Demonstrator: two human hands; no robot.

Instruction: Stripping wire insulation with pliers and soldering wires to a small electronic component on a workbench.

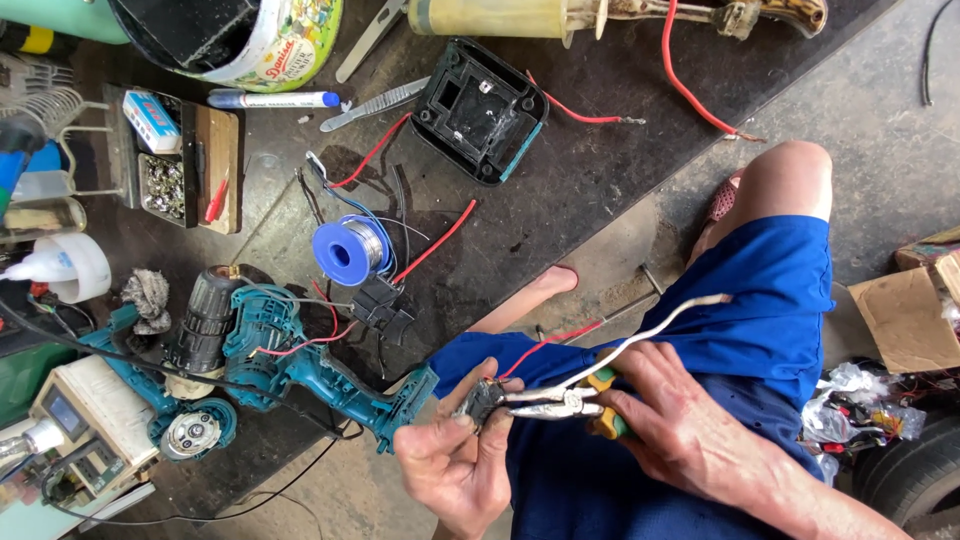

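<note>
Far left, cut off by the edge: a cream box (75,415) with a small screen, a white glue bottle (45,265), a tray of shiny metal bits (163,187). Next, a teal drill (290,365), shell split open, ribbed black chuck, red and black wires trailing out onto the dark, stained mat (600,170). Above it a blue spool (347,251) of silvery solder, round and glossy; further up a square black housing (480,110), hollow side up. Low in the middle, left hand (455,460) pinched shut on a small dark part (483,398), thumb and fingers pressed around it; shape of the part hard to make out, mostly hidden by the fingers. Just right, touching the part, slim metal pliers (555,402), nose pointing left, green-and-yellow grips. Right hand (680,425) closed around those grips, over blue shorts (760,300). White wire (650,330) and thin red wire (550,345) running up from the part. At the right edge, a torn cardboard box (910,315), half out of view.
</note>
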